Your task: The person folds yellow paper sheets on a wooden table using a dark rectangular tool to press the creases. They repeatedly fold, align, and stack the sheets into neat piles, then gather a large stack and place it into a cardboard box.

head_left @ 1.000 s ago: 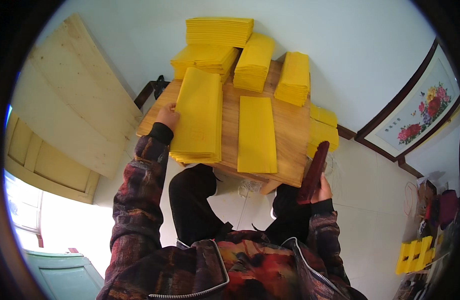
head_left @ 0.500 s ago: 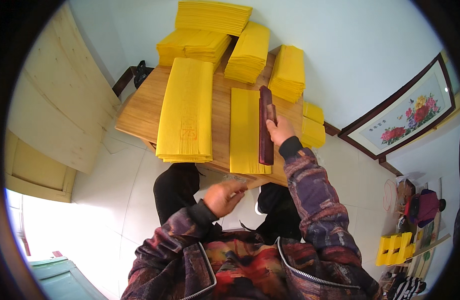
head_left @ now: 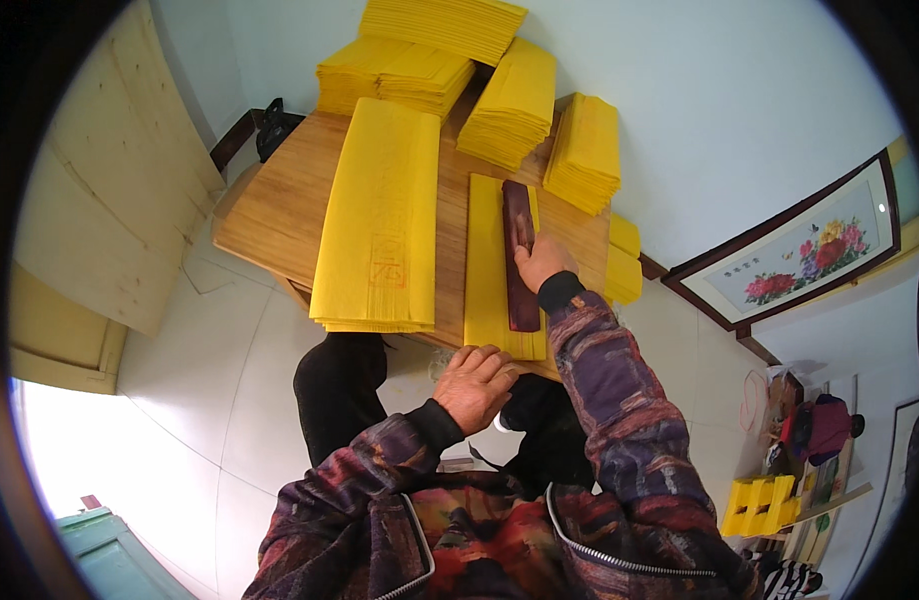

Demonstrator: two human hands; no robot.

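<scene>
**Right hand grips a dark red block on a yellow paper stack**

The person's right hand (head_left: 547, 262) is closed on the long dark red block (head_left: 520, 290), gripping it from its right side. The block lies lengthwise on the narrow yellow paper stack (head_left: 484, 265), nearer the stack's right edge than its left. This stack rests at the near edge of the wooden surface (head_left: 279, 220), right of the middle.

The left hand (head_left: 474, 388) is at the near end of the same stack, back facing up, fingers close together and slightly bent. Its fingertips meet the near edge in the view; the palm is hidden, so whether the hand pinches anything cannot be told.

Left of the narrow stack, and apart from it, lies a larger yellow stack (head_left: 379, 215) with a red mark near its lower end. Toward the back are more yellow piles: a wide one (head_left: 394, 75), another at the wall (head_left: 444, 28), a slanted one (head_left: 509, 105) and one at the right (head_left: 584, 155). Further yellow bundles (head_left: 624, 275) show beyond the right edge. A framed flower picture (head_left: 809, 245) is at the far right.
</scene>
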